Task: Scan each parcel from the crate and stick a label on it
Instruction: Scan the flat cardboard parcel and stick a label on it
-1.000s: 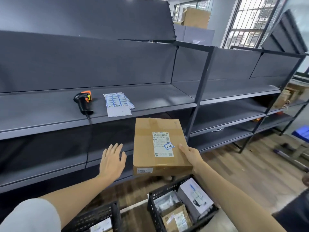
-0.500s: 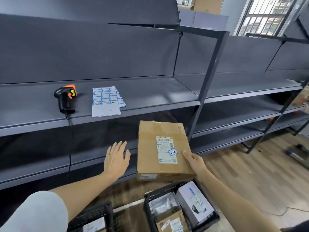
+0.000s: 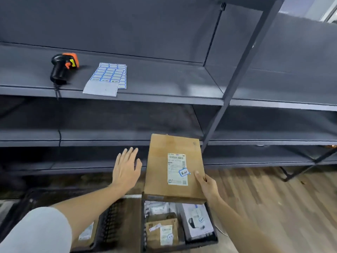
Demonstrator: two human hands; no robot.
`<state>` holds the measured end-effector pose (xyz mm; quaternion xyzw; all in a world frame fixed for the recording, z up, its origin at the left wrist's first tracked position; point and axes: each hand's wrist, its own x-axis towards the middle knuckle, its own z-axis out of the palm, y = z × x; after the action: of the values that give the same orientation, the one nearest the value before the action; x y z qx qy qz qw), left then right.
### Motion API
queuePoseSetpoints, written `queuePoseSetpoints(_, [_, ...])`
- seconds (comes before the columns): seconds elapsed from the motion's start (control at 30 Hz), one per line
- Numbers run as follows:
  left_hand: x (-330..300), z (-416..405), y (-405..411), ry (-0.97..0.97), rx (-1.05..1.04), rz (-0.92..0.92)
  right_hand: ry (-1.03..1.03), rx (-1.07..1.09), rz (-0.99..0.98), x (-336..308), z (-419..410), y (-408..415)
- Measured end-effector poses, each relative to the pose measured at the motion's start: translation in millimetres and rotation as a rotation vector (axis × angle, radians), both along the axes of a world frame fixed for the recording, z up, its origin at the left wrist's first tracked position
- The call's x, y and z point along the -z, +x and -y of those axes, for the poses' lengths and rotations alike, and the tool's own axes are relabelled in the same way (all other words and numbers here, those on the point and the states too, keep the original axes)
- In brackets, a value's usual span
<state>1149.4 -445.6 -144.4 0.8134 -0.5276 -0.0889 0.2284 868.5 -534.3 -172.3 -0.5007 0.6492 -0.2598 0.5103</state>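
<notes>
My right hand (image 3: 207,185) grips the right edge of a flat brown cardboard parcel (image 3: 160,170), held level above a black crate (image 3: 200,241). The parcel carries a white shipping label (image 3: 176,167) with a small blue-edged sticker (image 3: 183,172) on it. My left hand (image 3: 126,169) hovers just left of the parcel with fingers spread, touching nothing. On the shelf (image 3: 164,81) above lie a black and orange barcode scanner (image 3: 63,67) and sheets of blue-edged labels (image 3: 108,77).
The crate under the parcel holds several parcels, among them a white box (image 3: 197,222) and a brown padded envelope (image 3: 162,232). A second black crate (image 3: 107,223) stands to its left. The scanner's cable (image 3: 59,136) hangs down over the lower shelves. Wooden floor spreads to the right.
The view has tilted down and left. My right hand has lowered the parcel closer to the crate. My left hand stays spread beside it.
</notes>
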Motion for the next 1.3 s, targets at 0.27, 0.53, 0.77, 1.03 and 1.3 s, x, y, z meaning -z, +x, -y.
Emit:
queuePoseSetpoints(0.27, [43,-16,-27,0.046,-0.085,0.019,0.13,-0.069,0.034,59,-18,-12])
queuePoseSetpoints(0.53, [126,-15,-19,0.149,-0.075,0.022,0.183,-0.087,-0.03,160,-36,-6])
queuePoseSetpoints(0.77, [241,-19,-5,0.24,-0.037,0.041,0.227,-0.024,-0.079,275,-29,-9])
queuePoseSetpoints(1.03, [360,-18,3,0.341,-0.038,0.062,0.217,-0.04,-0.172,405,-28,-9])
queuePoseSetpoints(1.3, [421,-13,-10,0.384,-0.023,0.012,0.275,-0.073,-0.235,456,-35,-25])
